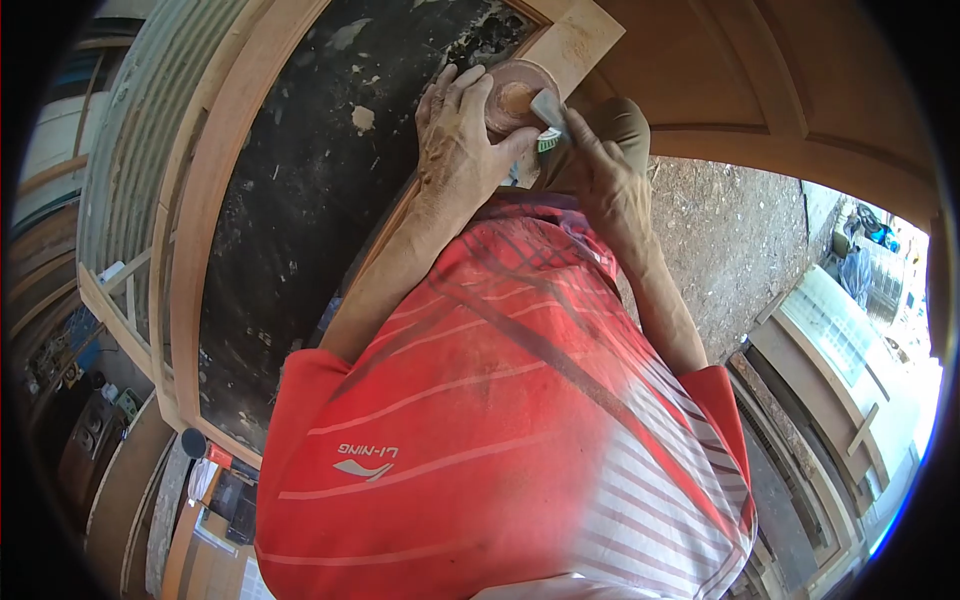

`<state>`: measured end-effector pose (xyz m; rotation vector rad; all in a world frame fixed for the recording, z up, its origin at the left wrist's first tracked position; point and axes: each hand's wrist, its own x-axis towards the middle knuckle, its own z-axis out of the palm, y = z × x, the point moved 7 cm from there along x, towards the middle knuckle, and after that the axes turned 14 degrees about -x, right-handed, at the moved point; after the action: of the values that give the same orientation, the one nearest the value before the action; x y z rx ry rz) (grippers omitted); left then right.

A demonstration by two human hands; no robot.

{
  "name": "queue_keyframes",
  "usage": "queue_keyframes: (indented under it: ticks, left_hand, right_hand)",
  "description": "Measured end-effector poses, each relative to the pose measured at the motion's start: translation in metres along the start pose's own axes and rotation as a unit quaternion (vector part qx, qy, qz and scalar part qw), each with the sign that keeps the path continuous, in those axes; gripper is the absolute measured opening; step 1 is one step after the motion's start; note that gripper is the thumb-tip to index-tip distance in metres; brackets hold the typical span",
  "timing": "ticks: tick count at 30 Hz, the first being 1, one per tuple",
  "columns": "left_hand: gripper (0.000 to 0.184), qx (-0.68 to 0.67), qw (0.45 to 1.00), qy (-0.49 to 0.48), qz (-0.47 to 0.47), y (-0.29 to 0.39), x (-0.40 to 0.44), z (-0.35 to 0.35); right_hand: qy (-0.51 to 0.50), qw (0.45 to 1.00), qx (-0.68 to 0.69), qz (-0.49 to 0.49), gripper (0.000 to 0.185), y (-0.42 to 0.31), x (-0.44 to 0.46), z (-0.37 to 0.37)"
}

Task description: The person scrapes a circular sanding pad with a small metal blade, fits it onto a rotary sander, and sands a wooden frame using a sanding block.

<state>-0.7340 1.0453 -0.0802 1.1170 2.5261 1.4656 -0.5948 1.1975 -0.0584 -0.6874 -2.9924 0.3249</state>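
Note:
My left hand (455, 140) is closed around the edge of a round brown dish (500, 78). Its thumb presses the near side, and a tan, paste-like patch lies in the middle of the dish. My right hand (608, 185) grips a putty knife (546, 107), the index finger stretched along it. The grey blade reaches over the right rim of the dish. A small green and white piece (548, 141) shows just below the blade; what it belongs to I cannot tell. Both hands look dusty.
A black, paint-spotted panel (300, 180) in a wooden frame (200, 260) lies under my left arm. Brown panelled wood (720, 70) stands at the upper right above a debris-strewn floor (710, 230). Stacked boards (810, 370) are at the right, and a red-and-black tool (210, 450) at the lower left.

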Motion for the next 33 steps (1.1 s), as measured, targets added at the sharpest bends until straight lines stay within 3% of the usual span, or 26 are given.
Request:
queue_keyframes:
  ticks: [4,7,9,11,17,23,26,29,32,33]
  left_hand:
    - [0.084,0.001,1.0,0.006,0.012,0.002,-0.001,-0.002]
    - [0.083,-0.074,0.996,-0.009,-0.039,0.007,0.005,-0.008]
    - [0.079,-0.085,0.996,0.014,-0.038,0.001,0.014,-0.012]
    - [0.069,-0.054,0.997,0.034,-0.031,-0.002,0.027,-0.019]
    - [0.051,-0.099,0.976,-0.157,-0.109,-0.027,0.051,-0.004]
    - [0.036,-0.343,0.891,-0.059,-0.291,-0.04,0.033,-0.011]
    - [0.04,-0.367,0.877,-0.02,-0.31,-0.035,0.021,-0.016]
    - [0.05,-0.152,0.943,-0.076,-0.285,-0.008,0.022,-0.041]
    - [0.058,0.0,0.956,-0.117,-0.27,0.001,0.018,-0.051]
    - [0.059,-0.014,0.967,-0.097,-0.237,0.006,0.022,-0.052]
  right_hand:
    - [0.026,0.996,0.067,0.054,0.044,0.018,0.012,-0.011]
    - [0.006,0.993,0.102,0.062,0.043,0.017,0.002,-0.003]
    - [-0.026,0.985,0.133,0.107,0.045,0.016,-0.005,0.001]
    - [0.005,0.981,0.163,0.11,0.046,0.019,-0.01,0.006]
    - [0.021,0.978,0.171,0.116,0.045,0.024,-0.019,0.014]
    - [0.057,0.972,0.192,0.124,0.043,0.029,-0.026,0.018]
    - [0.09,0.98,0.154,0.085,0.042,0.021,-0.028,0.009]
    - [0.075,0.992,0.099,0.024,0.044,-0.002,-0.033,-0.006]
    - [0.065,0.994,0.078,-0.034,0.048,-0.016,-0.037,-0.008]
    - [0.061,0.995,0.073,-0.039,0.048,-0.017,-0.035,-0.008]
